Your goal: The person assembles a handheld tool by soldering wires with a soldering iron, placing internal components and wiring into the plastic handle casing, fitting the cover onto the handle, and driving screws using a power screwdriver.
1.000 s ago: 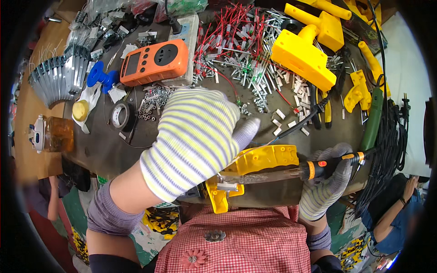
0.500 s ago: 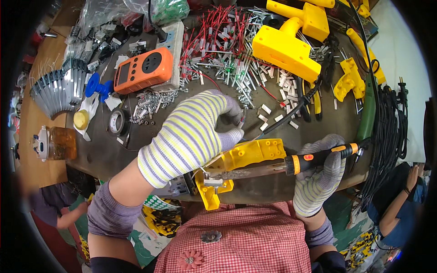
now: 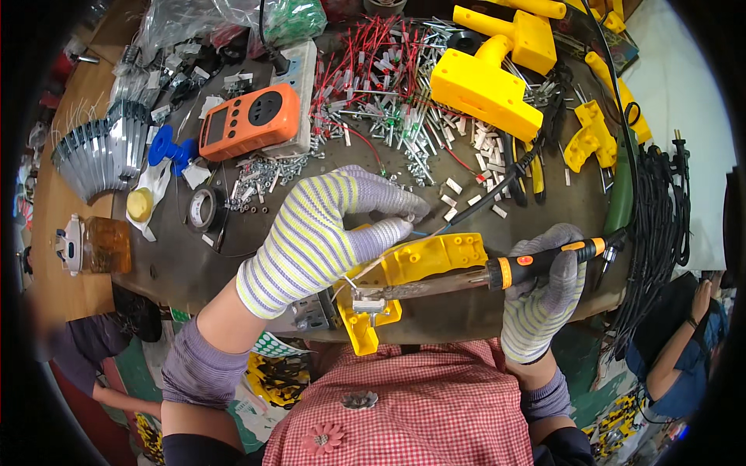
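Observation:
Both my hands wear striped knit gloves. My left hand (image 3: 322,233) hovers over the bench, thumb and fingertips pinched near a thin blue wire (image 3: 420,233); what lies between them is too small to make out. My right hand (image 3: 544,299) grips a soldering iron (image 3: 509,271) by its black and orange handle, its metal barrel pointing left. Below the barrel lies an open yellow plastic housing half (image 3: 439,258). At the housing's left end, near the iron's tip, sits a small pale block (image 3: 369,304) with thin leads rising from it.
Red-wired parts and metal pins (image 3: 365,78) pile up at the back. An orange meter (image 3: 249,122), black tape roll (image 3: 205,210) and blue spool (image 3: 171,149) stand left. Yellow housings (image 3: 486,92) lie back right, beside hanging black cables (image 3: 664,210). Other people sit at both sides.
My left hand's index finger has stretched to the right, and its fingertips have come closer together. The soldering iron has stayed nearly in place in my right hand.

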The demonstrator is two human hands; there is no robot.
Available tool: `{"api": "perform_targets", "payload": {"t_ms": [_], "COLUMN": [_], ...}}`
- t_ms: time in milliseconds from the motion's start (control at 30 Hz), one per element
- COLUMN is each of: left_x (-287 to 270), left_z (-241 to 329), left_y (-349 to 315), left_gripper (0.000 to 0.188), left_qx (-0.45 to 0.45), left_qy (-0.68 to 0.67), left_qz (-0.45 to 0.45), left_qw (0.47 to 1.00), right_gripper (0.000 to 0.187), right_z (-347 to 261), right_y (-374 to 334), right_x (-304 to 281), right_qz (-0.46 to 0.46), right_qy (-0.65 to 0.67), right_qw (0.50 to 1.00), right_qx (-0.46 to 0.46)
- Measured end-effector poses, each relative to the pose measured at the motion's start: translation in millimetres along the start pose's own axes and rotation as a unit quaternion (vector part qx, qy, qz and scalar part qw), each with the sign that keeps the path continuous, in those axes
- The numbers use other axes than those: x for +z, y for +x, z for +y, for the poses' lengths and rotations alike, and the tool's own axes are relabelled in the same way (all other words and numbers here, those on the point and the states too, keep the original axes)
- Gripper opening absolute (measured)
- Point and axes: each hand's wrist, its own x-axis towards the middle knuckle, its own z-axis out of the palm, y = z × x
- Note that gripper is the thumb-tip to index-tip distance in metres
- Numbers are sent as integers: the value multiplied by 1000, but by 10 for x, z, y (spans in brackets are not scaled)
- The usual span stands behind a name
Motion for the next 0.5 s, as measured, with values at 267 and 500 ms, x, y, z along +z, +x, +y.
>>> {"api": "perform_targets", "payload": {"t_ms": [267, 500], "left_x": [-138, -108], "left_z": [-85, -55], "left_y": [59, 92], "left_gripper": [27, 26], "left_qx": [71, -23], "left_qy": [121, 72], "left_qz": [-61, -5], "left_qw": [988, 997], "right_gripper": [40, 40], "right_z": [-12, 21], "right_y": [3, 12], "right_x": [16, 5], "right_qz": [14, 10], "right_qy": [5, 3], "right_qw": [1000, 1000], "right_qx": [3, -7]}}
